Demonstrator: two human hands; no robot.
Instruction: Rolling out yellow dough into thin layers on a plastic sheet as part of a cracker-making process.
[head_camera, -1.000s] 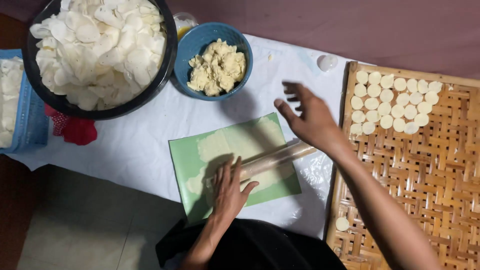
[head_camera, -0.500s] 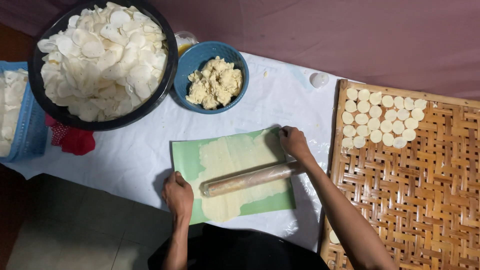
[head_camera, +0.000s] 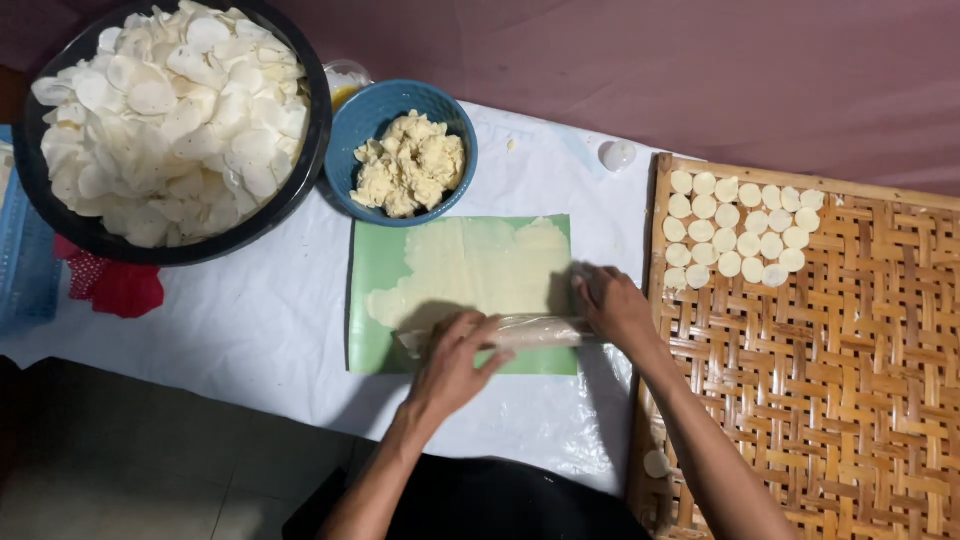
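From the head camera, looking straight down, both hands press on a pale rolling pin (head_camera: 535, 330) that lies crosswise over the near edge of a green mat (head_camera: 375, 270). The left hand (head_camera: 455, 365) lies flat over the pin's left part, fingers (head_camera: 490, 335) stretched and loosely spread, not curled around it; the right hand (head_camera: 615, 305) covers the pin's right end, fingers bent over it, though how tightly they close cannot be told. A thin sheet of dough (head_camera: 470, 270) is spread over most of the mat, ragged along its left and upper edges. To roll well here, I judge that the palms should bear evenly on both ends so the sheet keeps one thickness, and the pin should run toward the thicker, uneven left margin. The mat sits on a white cloth over the desk (head_camera: 250, 320). Beyond it stands a blue bowl (head_camera: 345, 130) of crumbly dough, beside a large dark basin (head_camera: 310, 160) heaped with white discs. To the right, a woven bamboo tray (head_camera: 860, 400) carries rows of small round pieces (head_camera: 740, 230).
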